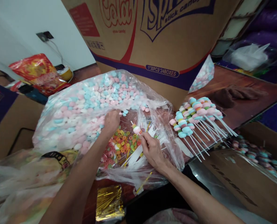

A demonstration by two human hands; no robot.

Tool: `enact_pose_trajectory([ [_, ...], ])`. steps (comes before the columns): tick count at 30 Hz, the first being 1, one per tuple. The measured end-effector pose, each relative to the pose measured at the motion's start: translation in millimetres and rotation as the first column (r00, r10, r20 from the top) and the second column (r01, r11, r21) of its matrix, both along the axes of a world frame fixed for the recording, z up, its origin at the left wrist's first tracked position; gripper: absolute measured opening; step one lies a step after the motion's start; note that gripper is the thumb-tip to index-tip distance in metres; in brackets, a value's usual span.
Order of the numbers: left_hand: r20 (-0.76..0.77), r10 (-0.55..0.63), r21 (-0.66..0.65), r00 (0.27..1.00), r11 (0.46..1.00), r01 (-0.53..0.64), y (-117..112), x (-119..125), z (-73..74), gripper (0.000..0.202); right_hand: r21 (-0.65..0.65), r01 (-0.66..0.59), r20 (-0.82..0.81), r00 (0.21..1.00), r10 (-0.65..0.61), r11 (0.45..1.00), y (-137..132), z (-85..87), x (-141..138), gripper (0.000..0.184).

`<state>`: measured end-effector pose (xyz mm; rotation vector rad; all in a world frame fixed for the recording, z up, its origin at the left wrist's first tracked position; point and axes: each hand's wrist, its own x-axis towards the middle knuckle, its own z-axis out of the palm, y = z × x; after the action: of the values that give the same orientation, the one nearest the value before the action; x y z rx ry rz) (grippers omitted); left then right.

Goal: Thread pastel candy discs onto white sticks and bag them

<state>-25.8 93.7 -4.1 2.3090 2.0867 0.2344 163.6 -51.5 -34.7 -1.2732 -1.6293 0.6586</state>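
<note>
My right hand (pixel 151 149) pinches a white stick threaded with a white-and-pink marshmallow (pixel 136 129) and small gummy rings at its upper end. At the mouth of a large clear bag (pixel 66 109) of pastel marshmallows, my left hand (pixel 112 120) has its fingers drawn together. Blue and pink marshmallows (pixel 124 112) lie right by its fingertips, and what it grips is hidden. Between my hands, colourful gummy rings (pixel 121 141) are heaped on clear plastic. White sticks (pixel 136 157) and gold twist ties lie beside them, partly under my right hand.
Finished marshmallow skewers (pixel 194 115) are piled at the table's right edge. A big cardboard box (pixel 138 56) stands behind. A packet of gold twist ties (pixel 109 202) lies in front. An open carton (pixel 233 177) with wrapped skewers sits lower right; a red snack bag (pixel 39 73) is back left.
</note>
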Motion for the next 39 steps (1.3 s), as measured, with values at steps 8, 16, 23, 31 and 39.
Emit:
enact_pose_trajectory([
  [8, 0.393, 0.016, -0.250, 0.919, 0.964, 0.090, -46, 13, -1.0, 0.024, -0.027, 0.001, -0.002, 1.000, -0.001, 1.000, 0, -0.3, 2, 0.021],
  [16, 0.292, -0.199, 0.014, 0.935, 0.979, 0.204, -66, 24, -14.8, 0.023, -0.034, 0.017, 0.016, 1.000, -0.017, 0.999, 1, -0.3, 3, 0.022],
  [23, 0.345, -0.388, -0.047, 0.855, 0.902, 0.428, -62, 7, -10.5, 0.019, -0.054, 0.012, 0.029, 1.000, -0.011, 0.998, 0, 4.0, 3, 0.021],
  [31, 0.383, -0.288, 0.006, 0.878, 0.951, 0.309, -65, 12, -16.3, 0.020, -0.051, 0.002, 0.035, 0.999, 0.000, 0.999, -1, 4.1, 4, 0.022],
  [39, 0.919, 0.177, -0.216, 0.352, 0.973, 0.075, -77, 13, -14.2, 0.032, -0.092, -0.099, 0.076, 0.991, 0.106, 0.991, -1, -2.2, 2, 0.023],
])
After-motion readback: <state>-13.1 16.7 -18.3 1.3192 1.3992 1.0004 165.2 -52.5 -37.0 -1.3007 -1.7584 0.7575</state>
